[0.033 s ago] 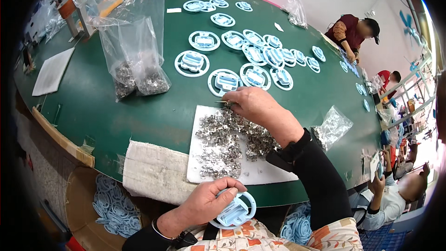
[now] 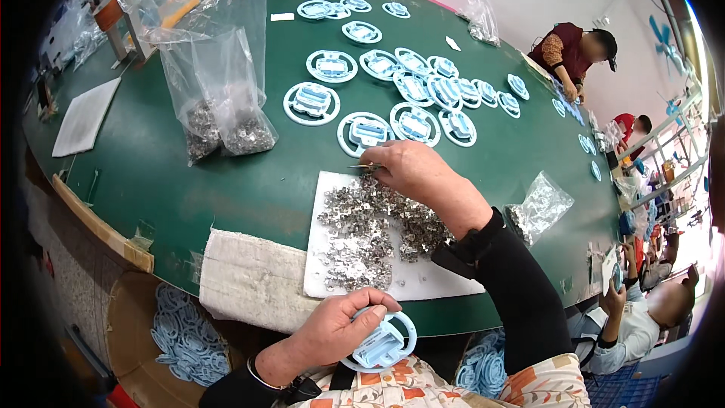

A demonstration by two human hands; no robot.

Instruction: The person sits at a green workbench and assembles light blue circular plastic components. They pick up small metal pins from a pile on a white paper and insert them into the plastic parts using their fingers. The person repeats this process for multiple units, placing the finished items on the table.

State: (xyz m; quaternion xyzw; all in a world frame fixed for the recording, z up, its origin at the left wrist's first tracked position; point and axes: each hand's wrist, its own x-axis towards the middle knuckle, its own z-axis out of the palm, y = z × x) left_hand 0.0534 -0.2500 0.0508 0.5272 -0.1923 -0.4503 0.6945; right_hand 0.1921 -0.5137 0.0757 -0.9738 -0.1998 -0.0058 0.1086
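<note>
My left hand [image 2: 336, 326] is closed on a light blue plastic ring [image 2: 383, 347], shaped like a toy steering wheel, held over my lap at the table's near edge. My right hand [image 2: 408, 170] reaches to the far side of a white board [image 2: 319, 257], its fingers pinched on a thin metal tool [image 2: 364, 166] whose slim end sticks out to the left. Much of that tool is hidden by the fingers. Heaped on the board are many small shiny metal clips [image 2: 355, 238], some under my right wrist.
Many blue wheels [image 2: 368, 131] lie across the green table [image 2: 249, 204]. Bags of metal parts [image 2: 230, 125] stand at left; another bag [image 2: 540, 208] lies at right. A folded cloth [image 2: 245, 272] adjoins the board. Below are a carton [image 2: 124, 325] of blue parts and co-workers [image 2: 574, 53] at right.
</note>
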